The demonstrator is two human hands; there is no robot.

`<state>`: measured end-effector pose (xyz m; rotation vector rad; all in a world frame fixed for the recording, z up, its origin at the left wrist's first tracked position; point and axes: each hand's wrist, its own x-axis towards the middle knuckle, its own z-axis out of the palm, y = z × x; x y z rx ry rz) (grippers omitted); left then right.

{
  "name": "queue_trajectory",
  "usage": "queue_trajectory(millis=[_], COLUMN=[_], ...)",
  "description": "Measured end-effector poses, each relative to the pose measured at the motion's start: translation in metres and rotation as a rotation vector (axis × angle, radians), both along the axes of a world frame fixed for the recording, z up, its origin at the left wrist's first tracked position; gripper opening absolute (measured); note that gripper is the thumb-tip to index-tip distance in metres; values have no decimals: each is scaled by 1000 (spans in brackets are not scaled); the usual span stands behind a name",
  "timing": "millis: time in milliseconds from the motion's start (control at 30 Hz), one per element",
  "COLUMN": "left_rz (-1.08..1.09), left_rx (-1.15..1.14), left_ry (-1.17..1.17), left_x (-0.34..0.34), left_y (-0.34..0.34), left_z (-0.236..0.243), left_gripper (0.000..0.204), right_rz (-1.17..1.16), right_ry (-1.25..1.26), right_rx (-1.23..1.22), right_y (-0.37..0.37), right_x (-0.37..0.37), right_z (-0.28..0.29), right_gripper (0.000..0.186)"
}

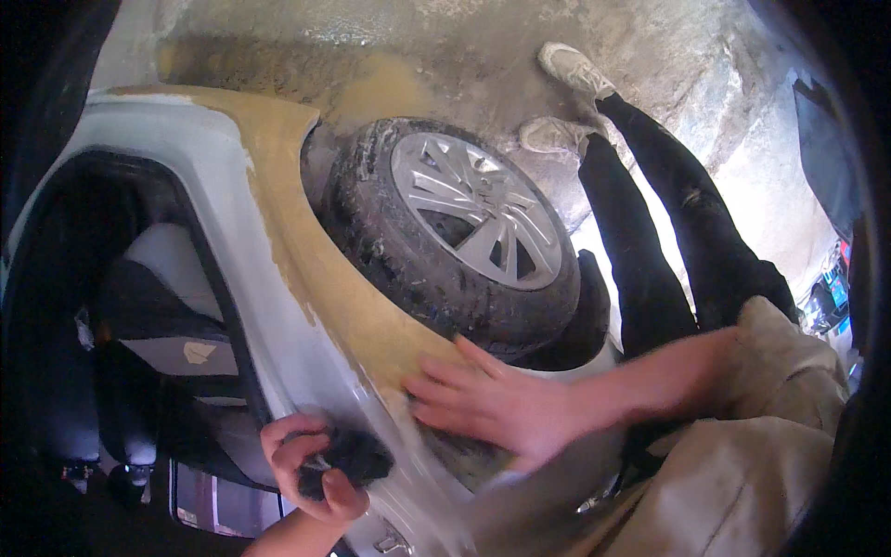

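Note:
My right hand (483,408) lies with fingers spread on the tan-coated panel (320,265) of a white car body (204,167), beside the wheel arch. Its fingers are slightly blurred. My left hand (306,473), at the lower left, curls around a dark pad (357,450) that rests against the white bodywork below the window opening. Within the arch sits the wheel (478,204), with a dark tyre and silver multi-spoke rim. The tan coating runs along the arch and has uneven edges on the white paint.
At left, the window opening (162,316) shows dark seats inside. Legs in black trousers (650,232) and pale sneakers (571,70) stretch over the stained concrete floor (464,56) at right. Several small colourful items (831,292) sit at the far right edge.

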<state>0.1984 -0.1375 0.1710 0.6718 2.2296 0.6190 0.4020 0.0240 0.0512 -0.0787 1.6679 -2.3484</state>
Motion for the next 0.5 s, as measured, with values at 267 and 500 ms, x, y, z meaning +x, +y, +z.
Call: queue_trajectory(millis=[267, 500], left_rz=[-43, 549], left_rx=[-22, 298], left_ry=[57, -514], left_x=[-8, -21], left_y=[22, 52], left_z=[-15, -63], left_gripper=[32, 33], right_rz=[-175, 55], right_ry=[-167, 78], right_rx=[124, 88], right_y=[-6, 5], right_x=[-64, -19], right_z=[-38, -14], right_gripper=[101, 106])
